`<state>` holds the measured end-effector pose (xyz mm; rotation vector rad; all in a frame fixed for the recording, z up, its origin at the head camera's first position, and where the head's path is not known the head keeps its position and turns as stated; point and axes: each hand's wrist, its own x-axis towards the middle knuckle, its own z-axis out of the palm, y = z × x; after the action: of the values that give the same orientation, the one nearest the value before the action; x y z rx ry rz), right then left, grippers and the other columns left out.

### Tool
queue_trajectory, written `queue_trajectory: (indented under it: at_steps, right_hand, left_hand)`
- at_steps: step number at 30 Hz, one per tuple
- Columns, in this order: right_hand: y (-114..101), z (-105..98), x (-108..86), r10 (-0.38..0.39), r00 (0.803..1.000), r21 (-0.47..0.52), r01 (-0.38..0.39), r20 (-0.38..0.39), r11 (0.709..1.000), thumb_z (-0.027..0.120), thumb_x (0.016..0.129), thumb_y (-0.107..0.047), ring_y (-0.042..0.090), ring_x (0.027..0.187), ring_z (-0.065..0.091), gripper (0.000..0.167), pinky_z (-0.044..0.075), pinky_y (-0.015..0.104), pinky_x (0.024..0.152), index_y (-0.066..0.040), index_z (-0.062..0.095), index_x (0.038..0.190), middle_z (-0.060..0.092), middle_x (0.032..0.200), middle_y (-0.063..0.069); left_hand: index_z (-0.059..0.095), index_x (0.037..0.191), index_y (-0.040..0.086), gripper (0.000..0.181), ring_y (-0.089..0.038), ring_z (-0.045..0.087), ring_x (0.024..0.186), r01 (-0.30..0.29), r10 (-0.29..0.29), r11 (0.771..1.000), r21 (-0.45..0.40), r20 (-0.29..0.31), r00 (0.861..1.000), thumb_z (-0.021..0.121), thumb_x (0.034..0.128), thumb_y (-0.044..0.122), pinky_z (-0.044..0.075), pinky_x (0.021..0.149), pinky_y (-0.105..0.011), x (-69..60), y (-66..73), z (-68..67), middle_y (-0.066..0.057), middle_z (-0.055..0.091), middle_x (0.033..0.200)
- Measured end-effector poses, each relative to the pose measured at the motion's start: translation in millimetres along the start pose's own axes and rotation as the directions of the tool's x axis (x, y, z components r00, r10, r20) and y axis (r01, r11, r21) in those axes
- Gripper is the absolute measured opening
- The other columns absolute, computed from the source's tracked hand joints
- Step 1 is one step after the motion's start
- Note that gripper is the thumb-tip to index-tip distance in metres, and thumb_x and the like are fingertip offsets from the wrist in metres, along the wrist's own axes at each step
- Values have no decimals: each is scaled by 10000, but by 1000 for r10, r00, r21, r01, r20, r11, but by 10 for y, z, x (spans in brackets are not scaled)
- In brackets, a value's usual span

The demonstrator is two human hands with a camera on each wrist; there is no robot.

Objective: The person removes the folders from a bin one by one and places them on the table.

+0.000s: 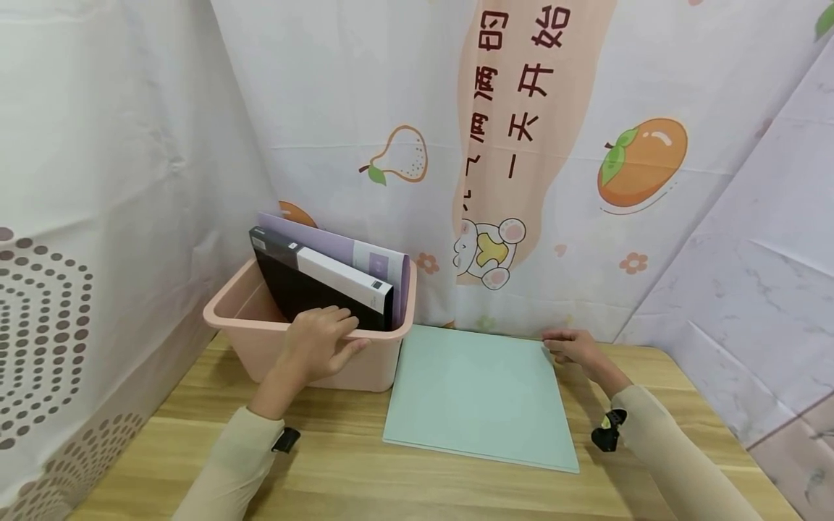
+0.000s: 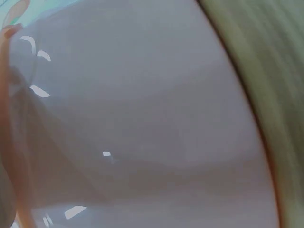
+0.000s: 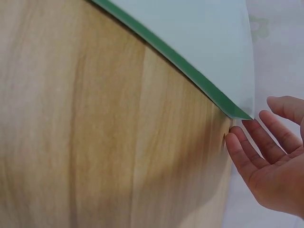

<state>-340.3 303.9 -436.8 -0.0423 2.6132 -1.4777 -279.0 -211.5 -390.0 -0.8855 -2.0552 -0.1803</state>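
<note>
A pink basket [image 1: 365, 362] stands at the left of the table, holding a black binder [image 1: 313, 278] and a purple folder [image 1: 381, 260], both leaning. My left hand [image 1: 317, 346] grips its front rim, fingers over the edge and thumb outside. The basket's glossy wall [image 2: 142, 118] fills most of the left wrist view, where the fingers are hardly visible. A pale green folder [image 1: 482, 394] lies flat on the table, right of the basket. My right hand [image 1: 576, 349] is at its far right corner, fingers extended; in the right wrist view, the fingertips [image 3: 249, 124] are by the folder's corner [image 3: 240, 112].
The wood-grain table [image 1: 339, 463] ends at a printed curtain [image 1: 326, 94] behind the basket and folder. More curtain hangs along the left side, and a marble-patterned covering [image 1: 749, 289] is on the right.
</note>
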Motion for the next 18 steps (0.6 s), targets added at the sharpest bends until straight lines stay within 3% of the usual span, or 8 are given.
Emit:
queue_trajectory:
  at_steps: [4, 7, 9, 13, 18]
  right_hand:
    - [-7, -20, -41, -13, 1000, -7, 13, 11, 1000, 607, 1023, -211, 139, 1064, 664, 489, 584, 403, 927, 108, 538, 1386, 625, 1354, 242]
    - [-21, -65, -96, -40, 999, -28, 41, 20, 999, 590, 1031, -212, 176, 1086, 676, 498, 577, 434, 942, 124, 522, 1392, 601, 1371, 279]
    - [-38, -102, -125, -59, 998, -43, 60, 21, 997, 583, 1033, -211, 134, 1070, 677, 496, 571, 455, 950, 132, 523, 1386, 583, 1386, 295]
    - [-103, -152, -128, -97, 995, -64, 98, 17, 993, 580, 1034, -204, -42, 986, 623, 481, 563, 473, 955, 131, 534, 1376, 558, 1410, 308]
    - [-239, -154, -71, -160, 987, -79, 160, 10, 984, 585, 1033, -200, -127, 927, 579, 479, 566, 451, 945, 129, 533, 1377, 566, 1397, 317]
  left_hand:
    - [755, 906, 89, 683, -236, 693, 788, 34, -32, 999, -16, 89, 996, 340, 1041, 615, 579, 656, -385, 43, 10, -46, -60, 752, 883]
    - [735, 858, 103, 509, -189, 650, 705, 57, -51, 998, -41, 140, 989, 530, 992, 550, 541, 596, -339, 85, 35, -74, -25, 709, 796]
    - [695, 788, 129, 395, -136, 570, 625, 71, -62, 996, -51, 160, 985, 642, 924, 496, 469, 538, -284, 117, 55, -96, 18, 634, 702]
    - [574, 673, 175, 349, -68, 407, 553, 78, -66, 994, -73, 160, 985, 716, 840, 446, 320, 501, -218, 183, 82, -139, 74, 470, 598]
    - [583, 679, 178, 317, -68, 391, 542, 23, -12, 994, -103, 104, 994, 702, 840, 424, 306, 509, -214, 269, 102, -164, 78, 481, 599]
